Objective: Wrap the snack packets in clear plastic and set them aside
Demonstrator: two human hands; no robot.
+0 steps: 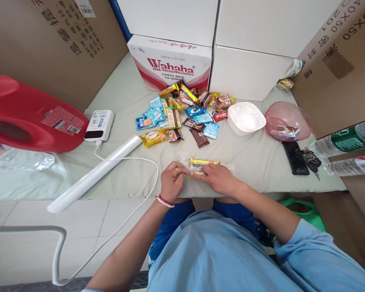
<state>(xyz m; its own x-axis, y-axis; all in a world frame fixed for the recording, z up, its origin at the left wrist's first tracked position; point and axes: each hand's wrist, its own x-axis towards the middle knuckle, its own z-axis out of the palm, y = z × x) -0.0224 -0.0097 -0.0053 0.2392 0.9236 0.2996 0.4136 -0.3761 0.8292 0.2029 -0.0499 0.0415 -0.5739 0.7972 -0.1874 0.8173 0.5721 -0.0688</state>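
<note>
A yellow snack packet [203,162] lies near the front edge of the cloth-covered surface, inside or on top of a clear plastic bag [230,167]. My left hand [172,180] is closed at the left end of the bag, its fingertips pinching the plastic. From the right, my right hand [220,178] grips the packet's near side, thumb and fingers pressed against it. The fingertips of both hands almost meet. Beyond them lies a pile of wrapped snacks: blue sachets [145,122], brown packets [199,138] and a yellow packet [155,138].
A white bowl [246,117] and a pink bowl [288,121] stand right of the pile. Further right are a phone [295,159], keys [312,160] and bottles [346,140]. On the left are a white lamp tube [95,174], power bank [99,125] and red jug [33,115]. Boxes [173,63] close off the back.
</note>
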